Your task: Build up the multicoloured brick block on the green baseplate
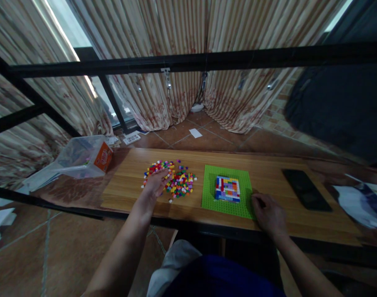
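Observation:
My left hand (158,181) reaches over a loose pile of small coloured toy bricks (180,183), its fingers stretched out among them; no brick shows in its grip. On the right, my right hand (269,212) rests on the tabletop with its fingers curled in, touching or very close to the right edge of a green baseplate (210,196). Nothing shows inside the curled fingers. A block built of many coloured bricks (227,189) sits on the baseplate, with white, red, blue, yellow and orange pieces on its top.
The wooden tabletop (123,177) carries a black phone (306,189) at the right. Left of it stands a clear plastic bin (80,154) with an orange label. Papers (355,202) lie at the far right. A dark metal rail (188,64) crosses before striped curtains (176,33).

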{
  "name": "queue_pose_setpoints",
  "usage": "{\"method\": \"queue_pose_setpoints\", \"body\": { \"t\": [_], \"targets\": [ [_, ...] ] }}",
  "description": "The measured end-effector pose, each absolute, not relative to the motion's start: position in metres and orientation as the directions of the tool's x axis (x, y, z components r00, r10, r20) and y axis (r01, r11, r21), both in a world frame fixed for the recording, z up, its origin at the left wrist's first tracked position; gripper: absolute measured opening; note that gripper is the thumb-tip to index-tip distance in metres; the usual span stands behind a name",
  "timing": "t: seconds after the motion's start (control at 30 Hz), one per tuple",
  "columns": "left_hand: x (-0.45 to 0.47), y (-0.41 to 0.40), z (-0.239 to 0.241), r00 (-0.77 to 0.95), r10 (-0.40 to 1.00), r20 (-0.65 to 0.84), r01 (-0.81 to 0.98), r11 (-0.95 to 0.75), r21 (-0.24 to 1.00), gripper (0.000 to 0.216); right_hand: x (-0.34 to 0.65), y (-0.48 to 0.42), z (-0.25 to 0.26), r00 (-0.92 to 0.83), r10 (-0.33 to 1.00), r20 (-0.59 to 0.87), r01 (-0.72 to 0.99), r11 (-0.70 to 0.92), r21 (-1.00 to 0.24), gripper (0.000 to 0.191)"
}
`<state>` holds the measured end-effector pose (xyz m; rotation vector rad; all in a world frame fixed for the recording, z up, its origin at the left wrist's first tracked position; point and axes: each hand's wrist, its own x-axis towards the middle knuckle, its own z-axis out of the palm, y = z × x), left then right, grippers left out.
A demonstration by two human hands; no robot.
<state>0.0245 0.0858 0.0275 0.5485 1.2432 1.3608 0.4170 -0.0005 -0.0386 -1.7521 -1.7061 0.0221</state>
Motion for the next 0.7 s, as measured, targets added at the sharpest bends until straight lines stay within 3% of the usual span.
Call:
{"method": "queue_pose_setpoints", "body": {
  "t": [0.17,0.43,0.57,0.7],
  "targets": [
    [0.025,0.09,0.024,-0.278,0.919,-0.278,-0.308,0.189,0.932,0.006,0.416,0.0,-0.037,0.139,0.886,0.443,0.871,0.104,-0.481,0.034],
    [0.023,0.101,0.014,-0.371,0.92,-0.125,-0.018,0.127,0.992,0.026,0.416,-0.001,-0.039,0.159,0.883,0.441,0.867,0.088,-0.49,0.037],
    [0.025,0.099,0.018,-0.329,0.939,-0.104,0.015,0.115,0.993,0.031,0.415,-0.001,-0.039,0.157,0.89,0.428,0.865,0.086,-0.495,0.034],
    [0.027,0.091,0.027,-0.234,0.959,-0.158,-0.067,0.146,0.987,0.032,0.414,-0.001,-0.038,0.147,0.887,0.438,0.853,0.111,-0.51,0.03]
  ]
}}
